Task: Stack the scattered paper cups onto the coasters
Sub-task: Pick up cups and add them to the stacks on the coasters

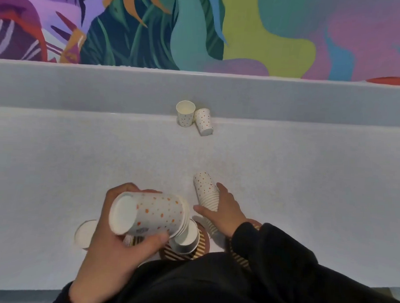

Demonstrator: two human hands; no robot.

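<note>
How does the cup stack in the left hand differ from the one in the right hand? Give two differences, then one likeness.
The left stack, gripped by the left hand, lies sideways, base pointing left; the right stack, gripped by the right hand, points base-up. The right stack shows more nested rims than the left stack. Both are white with orange dots.

I see white paper cups with orange dots. A nested stack (149, 214) lies sideways low in the frame, base to the left, held in the left grip (112, 246). Just right of it, a mouth-down stack (205, 190) leans in the right grip (226, 212). One open cup (187, 239) stands on a brown striped coaster (202, 243). A second coaster (239, 256) seems half hidden. At upper centre, an upright cup (185, 114) touches an inverted cup (203, 121).
</note>
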